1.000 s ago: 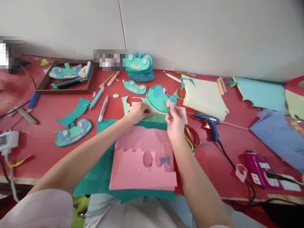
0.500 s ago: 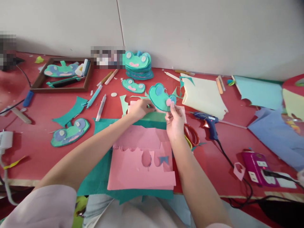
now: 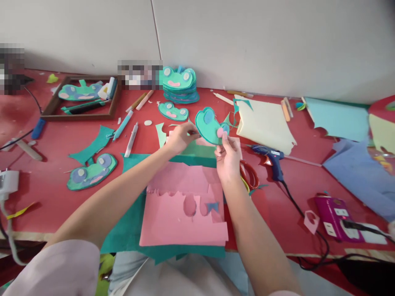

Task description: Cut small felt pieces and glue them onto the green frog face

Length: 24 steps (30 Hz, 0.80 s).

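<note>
Green felt forms the frog-shaped cut-out (image 3: pixel 207 129) held up over the middle of a red desk (image 3: pixel 286 224), tilted toward the worker. The right hand (image 3: pixel 228 160) pinches it at the lower right, thumb against a pink disc (image 3: pixel 220 132) that partly overlaps one blue disc; the other blue disc (image 3: pixel 209 116) lies in full view on the left lobe. The left hand (image 3: pixel 182 139) hovers at the cut-out's left edge, fingers bunched; whether they grip anything cannot be told. Careful work here probably calls for a light, even pinch that keeps the felt flat, with the thumb steadying the disc without skewing it. The glue gun (image 3: pixel 273 158), its nozzle aimed toward the right hand, is best given room. Pink sheets (image 3: pixel 182 232) lie between the forearms.
</note>
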{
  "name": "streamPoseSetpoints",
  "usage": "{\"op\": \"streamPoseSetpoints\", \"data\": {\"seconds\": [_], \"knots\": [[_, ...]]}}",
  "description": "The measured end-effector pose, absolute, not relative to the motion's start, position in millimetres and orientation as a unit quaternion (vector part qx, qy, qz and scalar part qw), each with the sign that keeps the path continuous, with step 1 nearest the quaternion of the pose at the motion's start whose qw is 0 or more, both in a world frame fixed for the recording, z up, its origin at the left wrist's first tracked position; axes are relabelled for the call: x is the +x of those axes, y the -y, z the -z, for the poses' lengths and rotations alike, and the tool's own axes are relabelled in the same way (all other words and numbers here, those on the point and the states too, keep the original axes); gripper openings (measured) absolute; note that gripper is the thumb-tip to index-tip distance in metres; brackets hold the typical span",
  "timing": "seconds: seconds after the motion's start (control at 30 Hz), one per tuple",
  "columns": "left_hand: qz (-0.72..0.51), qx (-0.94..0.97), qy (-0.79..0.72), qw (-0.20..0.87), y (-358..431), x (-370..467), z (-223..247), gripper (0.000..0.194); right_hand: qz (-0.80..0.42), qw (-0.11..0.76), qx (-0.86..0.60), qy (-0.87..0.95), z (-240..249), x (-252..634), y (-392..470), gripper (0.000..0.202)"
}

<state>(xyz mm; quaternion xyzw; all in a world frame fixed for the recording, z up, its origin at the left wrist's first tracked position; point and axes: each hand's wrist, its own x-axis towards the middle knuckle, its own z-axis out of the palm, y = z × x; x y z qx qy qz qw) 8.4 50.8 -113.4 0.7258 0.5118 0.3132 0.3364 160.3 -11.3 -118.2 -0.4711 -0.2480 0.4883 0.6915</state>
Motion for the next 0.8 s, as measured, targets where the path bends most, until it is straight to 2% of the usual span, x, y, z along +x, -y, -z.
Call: {"op": "streamPoseSetpoints", "data": {"seconds": [0.07,0.17,0.33,0.8], "knots": [[-0.319,0.730,-0.485,0.361,-42.5,-4.0,106.8,0.005,-0.496,0.698,-0.460,0.235,117.9,160.6,11.7,0.026],[-0.233,0.766,-0.442,0.405,-19.0,-21.2,100.4,0.005,-0.509,0.697,-0.455,0.218,117.0,159.1,12.2,0.027],[-0.148,0.810,-0.424,0.377,12.6,-30.1,102.9,0.008,-0.542,0.694,-0.435,0.187,114.8,155.1,13.8,0.028],[-0.120,0.829,-0.425,0.343,12.2,-25.5,106.0,0.011,-0.558,0.693,-0.419,0.181,113.5,152.9,15.9,0.026]]}}
